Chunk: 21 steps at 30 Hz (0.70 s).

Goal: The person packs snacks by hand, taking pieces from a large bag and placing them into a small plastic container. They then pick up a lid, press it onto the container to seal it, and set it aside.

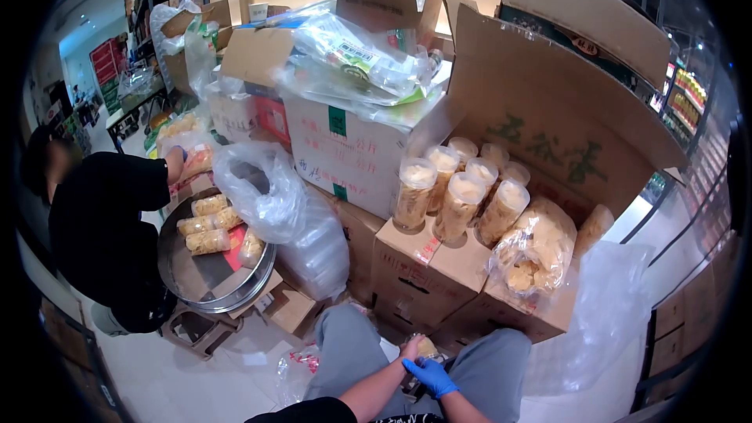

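Low between my knees, my left hand [417, 347] is bare and closed around a small pale-yellow thing in clear plastic [427, 348], partly covered by fingers. My right hand [432, 377] wears a blue glove, its fingers stretched out toward my left wrist, close below that thing. Ahead on cardboard boxes [470, 258] stand several clear plastic jars [460, 205] filled with pale-yellow flaky pieces. Beside them lies an open clear bag [534, 251] of the same sort of pieces.
At left, a person in black [110, 227] stands beside a round metal pan [188, 274] holding several filled jars [208, 241]. A large plastic bag [313, 227] hangs beside the white carton [345, 153]. Clear plastic sheeting [595, 313] lies to the right.
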Each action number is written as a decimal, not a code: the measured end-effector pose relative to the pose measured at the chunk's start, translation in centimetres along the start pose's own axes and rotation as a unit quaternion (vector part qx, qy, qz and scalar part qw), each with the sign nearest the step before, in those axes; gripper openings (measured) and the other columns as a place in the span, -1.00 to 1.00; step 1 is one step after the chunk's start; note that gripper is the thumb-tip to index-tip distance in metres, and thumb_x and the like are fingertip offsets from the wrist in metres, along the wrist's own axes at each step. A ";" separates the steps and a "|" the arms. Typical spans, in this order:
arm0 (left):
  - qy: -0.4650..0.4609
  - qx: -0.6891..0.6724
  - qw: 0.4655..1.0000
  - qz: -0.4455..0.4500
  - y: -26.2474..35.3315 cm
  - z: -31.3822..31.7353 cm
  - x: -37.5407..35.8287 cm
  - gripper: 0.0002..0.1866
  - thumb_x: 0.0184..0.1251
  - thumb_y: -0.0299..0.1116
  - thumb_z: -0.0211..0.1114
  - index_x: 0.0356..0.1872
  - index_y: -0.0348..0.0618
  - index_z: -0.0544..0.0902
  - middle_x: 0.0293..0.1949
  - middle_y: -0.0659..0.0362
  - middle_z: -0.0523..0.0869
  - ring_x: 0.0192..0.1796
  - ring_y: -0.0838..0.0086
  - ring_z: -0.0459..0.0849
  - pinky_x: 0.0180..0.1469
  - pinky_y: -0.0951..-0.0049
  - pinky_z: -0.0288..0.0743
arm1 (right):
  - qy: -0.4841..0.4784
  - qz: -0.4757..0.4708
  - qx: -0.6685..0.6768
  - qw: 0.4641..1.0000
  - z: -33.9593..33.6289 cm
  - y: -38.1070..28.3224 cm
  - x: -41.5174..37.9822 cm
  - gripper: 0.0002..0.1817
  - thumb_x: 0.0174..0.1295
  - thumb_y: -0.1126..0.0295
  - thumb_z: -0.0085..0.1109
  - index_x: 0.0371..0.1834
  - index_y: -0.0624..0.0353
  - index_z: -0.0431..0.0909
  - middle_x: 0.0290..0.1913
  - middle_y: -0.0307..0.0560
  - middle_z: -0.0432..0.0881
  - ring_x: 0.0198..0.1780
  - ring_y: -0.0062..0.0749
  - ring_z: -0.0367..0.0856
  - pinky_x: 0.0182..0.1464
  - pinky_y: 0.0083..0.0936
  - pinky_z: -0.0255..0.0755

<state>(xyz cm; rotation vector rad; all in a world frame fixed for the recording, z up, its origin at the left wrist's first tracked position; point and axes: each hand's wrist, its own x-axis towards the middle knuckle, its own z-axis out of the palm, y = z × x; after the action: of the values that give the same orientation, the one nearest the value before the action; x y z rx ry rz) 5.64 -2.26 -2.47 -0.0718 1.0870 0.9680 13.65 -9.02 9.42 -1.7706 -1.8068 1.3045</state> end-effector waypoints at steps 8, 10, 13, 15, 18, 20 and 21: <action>-0.032 -0.033 0.998 -0.030 -1.5 -2.7 4.4 -0.36 -0.04 -0.18 0.38 -0.03 -0.33 0.27 -0.23 -0.08 0.55 -0.29 0.17 0.64 -0.28 0.20 0.61 | 0.062 -0.009 0.010 0.998 -0.9 -2.0 -0.9 -0.12 -0.04 -0.23 0.16 0.08 0.42 0.35 -0.08 0.20 0.57 -0.02 -0.16 0.56 0.04 -0.42 0.38; -0.040 -0.046 0.997 -0.056 -1.7 -2.4 4.0 -0.36 -0.04 -0.17 0.38 -0.03 -0.33 0.28 -0.24 -0.07 0.55 -0.30 0.18 0.64 -0.28 0.19 0.60 | 0.017 0.013 0.009 1.000 -0.5 0.4 0.5 -0.09 -0.03 -0.23 0.16 0.13 0.43 0.30 -0.02 0.22 0.53 0.04 -0.16 0.52 0.08 -0.42 0.35; 0.016 0.001 0.999 -0.049 0.0 -1.3 0.1 -0.36 -0.03 -0.18 0.38 -0.02 -0.33 0.27 -0.23 -0.07 0.55 -0.29 0.19 0.65 -0.28 0.21 0.61 | 0.016 -0.007 0.062 0.998 1.3 2.1 1.3 -0.15 -0.06 -0.33 0.05 -0.01 0.31 0.46 -0.05 0.28 0.52 0.07 0.06 0.44 0.10 -0.24 0.26; -0.027 -0.011 0.999 -0.025 -1.9 -2.8 3.3 -0.36 -0.01 -0.20 0.38 -0.02 -0.36 0.25 -0.23 -0.09 0.54 -0.26 0.20 0.65 -0.28 0.22 0.62 | -0.025 0.015 0.048 0.998 2.1 4.2 2.5 -0.13 -0.03 -0.32 0.03 0.11 0.28 0.39 0.10 0.21 0.45 0.18 0.00 0.36 0.20 -0.31 0.19; 0.108 0.031 0.993 0.020 -0.4 0.3 -0.7 -0.35 0.01 -0.25 0.37 0.00 -0.43 0.23 -0.24 -0.10 0.56 -0.28 0.19 0.65 -0.27 0.22 0.63 | -0.034 -0.011 0.082 0.996 2.5 5.3 3.5 -0.13 0.03 -0.28 0.00 0.23 0.24 0.27 0.21 0.09 0.36 0.25 -0.09 0.30 0.28 -0.36 0.11; 0.047 0.047 0.997 0.031 0.5 -1.0 -0.7 -0.35 0.02 -0.28 0.37 0.02 -0.44 0.23 -0.22 -0.11 0.57 -0.31 0.18 0.66 -0.29 0.22 0.63 | -0.089 -0.003 0.134 0.987 1.7 3.7 3.4 -0.14 0.06 -0.26 0.00 0.26 0.22 0.23 0.23 0.05 0.34 0.26 -0.13 0.28 0.29 -0.37 0.09; 0.046 0.045 0.997 0.030 0.7 -1.4 -1.4 -0.35 0.02 -0.28 0.37 0.02 -0.44 0.23 -0.22 -0.11 0.57 -0.31 0.18 0.66 -0.29 0.22 0.63 | -0.145 0.016 0.178 0.973 0.9 2.6 2.7 -0.15 0.09 -0.24 -0.01 0.28 0.20 0.20 0.25 0.00 0.32 0.27 -0.17 0.27 0.30 -0.38 0.07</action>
<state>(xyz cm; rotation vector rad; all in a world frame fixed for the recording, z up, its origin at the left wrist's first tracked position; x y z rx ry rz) 3.98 -3.38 -1.80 -0.0090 1.2216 0.9753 14.10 -7.38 5.91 -1.4810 -1.5534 1.8467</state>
